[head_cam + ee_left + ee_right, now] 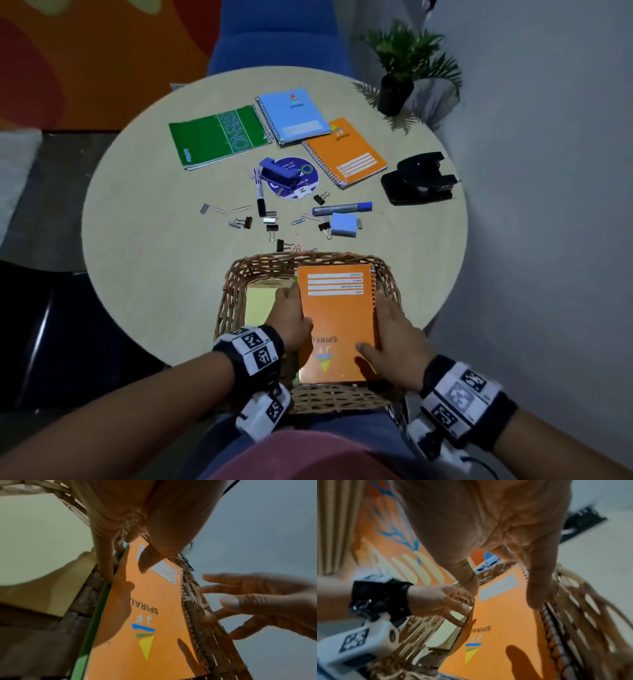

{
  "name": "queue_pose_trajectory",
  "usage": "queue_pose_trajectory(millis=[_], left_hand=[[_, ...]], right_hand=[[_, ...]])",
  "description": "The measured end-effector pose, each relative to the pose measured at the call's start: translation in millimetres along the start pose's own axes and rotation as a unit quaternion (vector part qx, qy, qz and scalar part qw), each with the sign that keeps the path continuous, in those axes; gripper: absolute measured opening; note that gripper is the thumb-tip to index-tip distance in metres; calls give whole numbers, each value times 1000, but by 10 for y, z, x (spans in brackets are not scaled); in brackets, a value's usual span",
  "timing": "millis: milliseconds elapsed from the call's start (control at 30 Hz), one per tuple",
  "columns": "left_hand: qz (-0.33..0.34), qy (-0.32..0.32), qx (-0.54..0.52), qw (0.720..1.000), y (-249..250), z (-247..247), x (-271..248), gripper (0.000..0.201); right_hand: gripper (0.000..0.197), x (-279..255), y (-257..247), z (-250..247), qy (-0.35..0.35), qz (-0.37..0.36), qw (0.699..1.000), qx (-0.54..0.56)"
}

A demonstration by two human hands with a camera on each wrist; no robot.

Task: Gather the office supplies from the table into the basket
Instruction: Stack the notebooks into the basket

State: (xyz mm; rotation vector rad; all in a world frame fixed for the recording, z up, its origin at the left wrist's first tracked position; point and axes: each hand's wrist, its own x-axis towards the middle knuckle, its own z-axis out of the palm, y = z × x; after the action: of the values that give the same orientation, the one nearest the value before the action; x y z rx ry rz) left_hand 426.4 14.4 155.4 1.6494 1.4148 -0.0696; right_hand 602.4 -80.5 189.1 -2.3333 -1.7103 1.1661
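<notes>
Both our hands flank the orange spiral notebook (pixel 337 322), which lies inside the wicker basket (pixel 236 274) at the table's near edge. It is light, flat and stiff enough, we judge, to take by its long edges. Our left hand (pixel 291 317) pinches the plain edge, while our right hand (pixel 394 346) rests loosely spread at the coil side.

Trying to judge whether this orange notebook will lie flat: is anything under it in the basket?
Yes. A green-edged book lies under the orange notebook, and a yellow pad sits beside it in the basket.
</notes>
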Motion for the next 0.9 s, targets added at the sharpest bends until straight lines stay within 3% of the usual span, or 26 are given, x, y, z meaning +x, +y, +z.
queue_pose_trajectory(millis=[67,167,433,533,600,667,733,800,900], left_hand=[[-7,-2,3,1000,17,1,-5,70],[-3,-18,15,1000,18,10,22,62],[16,-57,67,996,11,-74,18,50],[49,-68,92,992,74,-347,60,32],[73,-50,72,994,225,-704,146,30],[95,-3,-21,995,480,-1095,336,21],[88,34,-197,976,802,-1416,634,9],[52,50,-355,932,1094,-1566,1037,12],[-39,41,-525,849,1342,-1566,1670,16]], right_hand=[[66,8,-52,-18,-17,-13,998,-57],[23,78,-91,-25,-61,-35,995,-69],[27,251,-151,-125,-132,-26,984,-116],[35,394,-232,-610,-142,-47,985,-87],[41,572,-322,-1113,-101,-45,993,-34],[38,895,-384,-1610,-34,-33,997,66],[32,1322,-457,-2007,40,-23,986,163],[28,1838,-502,-2252,82,-2,969,233],[13,2505,-538,-2321,79,56,935,342]])
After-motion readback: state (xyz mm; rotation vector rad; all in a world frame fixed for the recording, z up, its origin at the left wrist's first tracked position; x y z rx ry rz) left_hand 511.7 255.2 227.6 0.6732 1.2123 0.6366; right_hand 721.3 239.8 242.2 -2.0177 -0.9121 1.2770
